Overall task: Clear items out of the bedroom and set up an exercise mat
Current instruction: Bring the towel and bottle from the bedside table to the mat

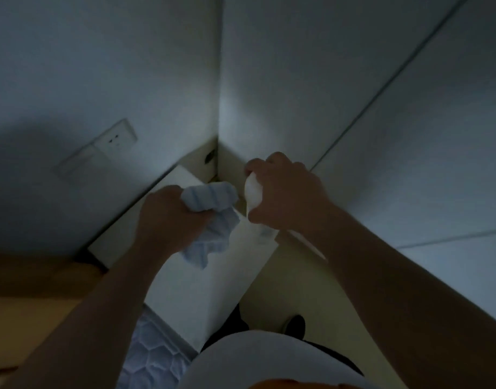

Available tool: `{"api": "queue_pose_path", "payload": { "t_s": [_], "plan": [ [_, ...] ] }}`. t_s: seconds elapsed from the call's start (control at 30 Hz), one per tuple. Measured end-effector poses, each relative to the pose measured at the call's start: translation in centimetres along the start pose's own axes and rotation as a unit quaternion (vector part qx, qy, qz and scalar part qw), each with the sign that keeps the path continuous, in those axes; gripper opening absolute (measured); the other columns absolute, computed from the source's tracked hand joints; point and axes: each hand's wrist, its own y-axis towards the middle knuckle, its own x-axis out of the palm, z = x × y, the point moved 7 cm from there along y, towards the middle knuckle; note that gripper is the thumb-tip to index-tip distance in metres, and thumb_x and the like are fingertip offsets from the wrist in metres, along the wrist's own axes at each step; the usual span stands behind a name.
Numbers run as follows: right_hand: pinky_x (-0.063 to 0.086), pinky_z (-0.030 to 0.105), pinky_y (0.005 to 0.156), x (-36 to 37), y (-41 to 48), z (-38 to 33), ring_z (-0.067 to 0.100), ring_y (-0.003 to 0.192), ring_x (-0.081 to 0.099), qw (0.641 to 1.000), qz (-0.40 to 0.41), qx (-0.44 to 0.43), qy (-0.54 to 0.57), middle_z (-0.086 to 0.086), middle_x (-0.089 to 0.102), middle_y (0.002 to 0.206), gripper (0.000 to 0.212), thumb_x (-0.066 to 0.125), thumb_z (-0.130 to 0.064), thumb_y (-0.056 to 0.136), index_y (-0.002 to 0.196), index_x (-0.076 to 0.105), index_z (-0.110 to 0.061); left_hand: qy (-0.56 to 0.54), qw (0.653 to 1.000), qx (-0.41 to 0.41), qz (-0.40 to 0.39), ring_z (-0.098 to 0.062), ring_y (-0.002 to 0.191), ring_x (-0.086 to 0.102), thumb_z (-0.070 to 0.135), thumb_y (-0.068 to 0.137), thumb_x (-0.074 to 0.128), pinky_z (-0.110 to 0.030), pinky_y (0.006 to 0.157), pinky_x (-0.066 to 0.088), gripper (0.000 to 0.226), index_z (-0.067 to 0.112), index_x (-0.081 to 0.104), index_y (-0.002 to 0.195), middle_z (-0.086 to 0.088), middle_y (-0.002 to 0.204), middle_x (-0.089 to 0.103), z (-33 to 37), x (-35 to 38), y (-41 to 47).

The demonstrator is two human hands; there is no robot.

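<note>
Here, in the dim head view, the left hand (168, 217) has its fingers curled round a crumpled pale blue cloth (213, 200). The cloth's loose end hangs down over the top of a white cabinet (199, 282) that stands in the corner of the room. The right hand (286, 195) is just beside it, clamped on a smooth white object (253, 192); what that object is cannot be told. A socket (117, 138) sits on the left wall. A wooden bed frame (30, 290) and a quilted mattress (154, 357) lie left of the cabinet, and a dark shoe (295, 325) rests on the yellowish floor (283, 282).
</note>
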Motion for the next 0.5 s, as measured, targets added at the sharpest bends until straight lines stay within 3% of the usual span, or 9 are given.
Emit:
{"api": "queue_pose_path", "payload": {
  "t_s": [0.13, 0.27, 0.4, 0.5],
  "plan": [
    [0.051, 0.040, 0.084, -5.5, -7.3, 6.5, 0.026, 0.107, 0.055, 0.997, 0.029, 0.069, 0.021, -0.003, 0.046, 0.129, 0.076, 0.078, -0.050, 0.068, 0.134, 0.041, -0.042, -0.089, 0.983, 0.137, -0.081, -0.010, 0.060, 0.067, 0.043, 0.070, 0.079, -0.028, 0.055, 0.056, 0.031, 0.016, 0.066, 0.064, 0.002, 0.061, 0.068, 11.5, -0.4, -1.5],
    [0.049, 0.033, 0.075, -8.5, -14.7, 12.5, 0.018, 0.097, 0.058, 0.982, 0.080, 0.162, 0.063, -0.007, 0.049, 0.117, 0.074, 0.078, -0.052, 0.064, 0.130, 0.045, -0.042, -0.016, 0.943, 0.322, -0.082, -0.017, 0.062, 0.063, 0.061, 0.062, 0.067, -0.037, 0.059, 0.055, 0.044, 0.018, 0.060, 0.068, 0.001, 0.064, 0.063, 21.7, 0.9, -3.5],
    [0.052, 0.032, 0.069, -9.5, -23.2, 18.1, 0.011, 0.081, 0.058, 0.944, 0.125, 0.278, 0.128, -0.012, 0.050, 0.098, 0.063, 0.081, -0.046, 0.056, 0.112, 0.053, -0.040, 0.034, 0.840, 0.529, -0.115, -0.013, 0.049, 0.049, 0.057, 0.071, 0.056, -0.018, 0.048, 0.032, 0.041, 0.018, 0.054, 0.057, 0.005, 0.054, 0.050, 31.6, 4.2, -8.8],
    [0.055, 0.036, 0.074, -9.1, -29.4, 21.5, 0.012, 0.081, 0.058, 0.914, 0.142, 0.351, 0.150, -0.013, 0.050, 0.092, 0.058, 0.081, -0.045, 0.053, 0.104, 0.054, -0.040, 0.078, 0.762, 0.622, -0.162, -0.013, 0.051, 0.047, 0.058, 0.070, 0.045, -0.019, 0.051, 0.027, 0.042, 0.021, 0.056, 0.056, 0.006, 0.056, 0.048, 37.3, 7.6, -13.7]
  ]
}}
